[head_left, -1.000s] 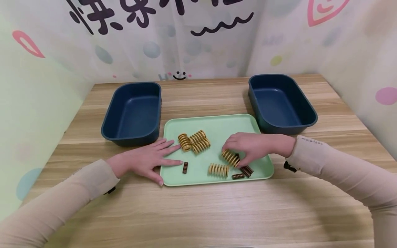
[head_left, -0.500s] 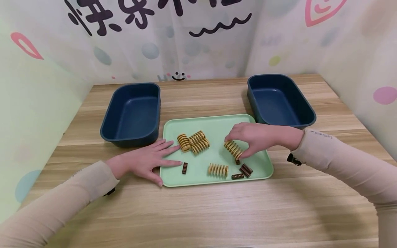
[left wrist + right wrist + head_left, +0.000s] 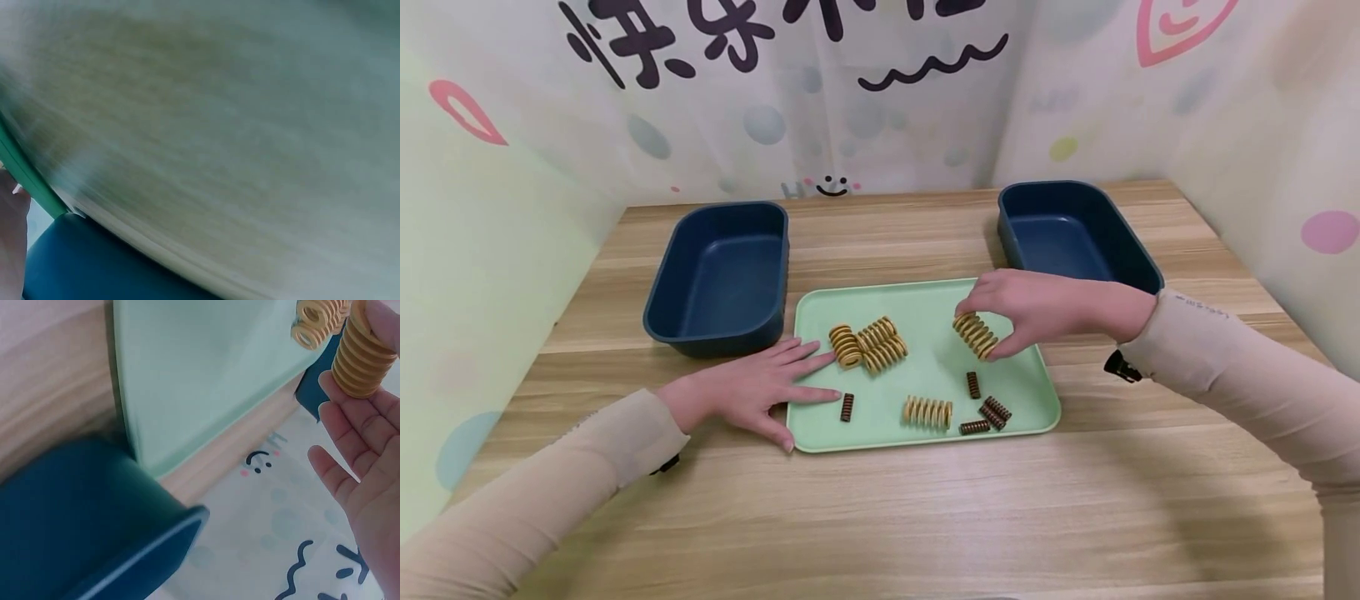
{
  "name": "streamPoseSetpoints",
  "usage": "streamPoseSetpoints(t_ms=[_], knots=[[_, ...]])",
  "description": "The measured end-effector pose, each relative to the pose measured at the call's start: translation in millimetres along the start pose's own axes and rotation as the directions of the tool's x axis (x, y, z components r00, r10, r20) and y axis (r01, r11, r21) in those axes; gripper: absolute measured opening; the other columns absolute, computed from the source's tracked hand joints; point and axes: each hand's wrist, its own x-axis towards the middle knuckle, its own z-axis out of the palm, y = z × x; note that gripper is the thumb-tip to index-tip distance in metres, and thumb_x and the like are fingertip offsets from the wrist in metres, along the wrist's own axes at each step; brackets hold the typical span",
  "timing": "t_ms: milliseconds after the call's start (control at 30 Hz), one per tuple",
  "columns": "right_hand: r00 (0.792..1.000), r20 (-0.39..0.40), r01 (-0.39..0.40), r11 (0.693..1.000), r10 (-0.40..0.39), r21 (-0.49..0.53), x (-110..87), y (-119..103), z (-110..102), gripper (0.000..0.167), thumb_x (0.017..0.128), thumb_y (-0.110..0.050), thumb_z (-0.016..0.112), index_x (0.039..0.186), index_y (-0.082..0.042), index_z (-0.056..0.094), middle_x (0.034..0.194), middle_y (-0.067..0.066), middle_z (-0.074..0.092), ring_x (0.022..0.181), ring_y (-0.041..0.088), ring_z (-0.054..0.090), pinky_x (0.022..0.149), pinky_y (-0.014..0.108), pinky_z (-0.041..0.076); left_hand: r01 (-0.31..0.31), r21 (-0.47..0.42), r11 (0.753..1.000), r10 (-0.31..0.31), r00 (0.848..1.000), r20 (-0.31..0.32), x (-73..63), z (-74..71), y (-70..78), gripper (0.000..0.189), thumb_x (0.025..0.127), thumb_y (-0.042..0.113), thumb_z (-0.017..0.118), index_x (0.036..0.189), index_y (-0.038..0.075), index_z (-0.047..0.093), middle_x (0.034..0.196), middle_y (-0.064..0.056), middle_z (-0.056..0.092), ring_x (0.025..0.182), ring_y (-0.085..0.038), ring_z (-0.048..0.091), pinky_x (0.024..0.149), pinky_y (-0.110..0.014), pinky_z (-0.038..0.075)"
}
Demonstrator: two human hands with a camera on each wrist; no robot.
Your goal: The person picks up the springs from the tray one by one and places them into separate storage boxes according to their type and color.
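My right hand (image 3: 1030, 308) pinches a large yellow spring (image 3: 975, 336) between thumb and fingers, above the right half of the pale green tray (image 3: 917, 304). The right wrist view also shows this yellow spring (image 3: 362, 359) between the thumb and fingertips. My left hand (image 3: 760, 385) lies spread over the tray's left edge, its fingertips close to a small dark spring (image 3: 847, 407) and a cluster of yellow springs (image 3: 871, 343). Another yellow spring (image 3: 927, 412) lies near the tray's front edge. Several small dark springs (image 3: 996, 412) lie at the front right of the tray.
A dark blue bin (image 3: 722, 275) stands behind the tray on the left. A second blue bin (image 3: 1067, 237) stands at the back right, partly covered by my right hand and wrist. Wood-grain tabletop (image 3: 880, 517) surrounds the tray; a printed curtain (image 3: 917, 125) hangs behind.
My right hand has lifted the yellow spring and moved it away and to the right, towards the right bin. A small dark spring beneath it has come into view. The left hand stays put.
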Motion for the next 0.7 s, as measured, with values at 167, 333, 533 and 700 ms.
streamPoseSetpoints(t_ms=[167, 333, 533, 700], knots=[[0.999, -0.014, -0.043, 0.999, 0.043, 0.025, -2.7, 6, -9, 0.050, 0.077, -0.032, 0.072, 0.115, -0.003, 0.058, 0.110, 0.005, 0.060, 0.100, 0.020, 0.053, 0.084, 0.038, 0.045, 0.003, 0.005, 1.000, -0.003, 1.000, 0.003, 0.0, 0.0, -0.1, 0.076, 0.078, 0.070, 0.047, 0.141, 0.031, 0.035, 0.151, -0.015, 0.017, 0.138, -0.039, 0.011, 0.107, -0.058, 0.013], [0.994, -0.032, -0.101, 0.993, 0.103, 0.060, -7.7, 12, -20, 0.050, 0.077, -0.032, 0.072, 0.115, -0.002, 0.058, 0.109, 0.004, 0.060, 0.100, 0.020, 0.052, 0.084, 0.039, 0.045, 0.001, 0.010, 1.000, -0.001, 1.000, 0.001, 0.0, 0.3, -0.4, 0.076, 0.077, 0.070, 0.047, 0.141, 0.031, 0.035, 0.151, -0.015, 0.017, 0.138, -0.039, 0.011, 0.106, -0.058, 0.013], [0.986, -0.053, -0.152, 0.987, 0.155, 0.058, -14.0, 21, -32, 0.054, 0.075, -0.030, 0.074, 0.116, 0.000, 0.057, 0.102, 0.004, 0.059, 0.096, 0.020, 0.051, 0.081, 0.038, 0.044, 0.000, 0.016, 1.000, 0.000, 1.000, 0.000, 0.1, 0.7, -0.3, 0.076, 0.077, 0.071, 0.046, 0.141, 0.031, 0.035, 0.151, -0.015, 0.017, 0.138, -0.039, 0.012, 0.106, -0.058, 0.014], [0.978, -0.074, -0.193, 0.980, 0.196, 0.049, -17.6, 31, -42, 0.055, 0.075, -0.030, 0.075, 0.117, -0.001, 0.056, 0.101, 0.003, 0.059, 0.095, 0.022, 0.052, 0.079, 0.038, 0.044, 0.006, 0.006, 1.000, -0.006, 1.000, 0.005, 0.8, 0.3, 0.2, 0.076, 0.077, 0.071, 0.047, 0.141, 0.031, 0.035, 0.151, -0.015, 0.017, 0.138, -0.039, 0.011, 0.106, -0.058, 0.014]])
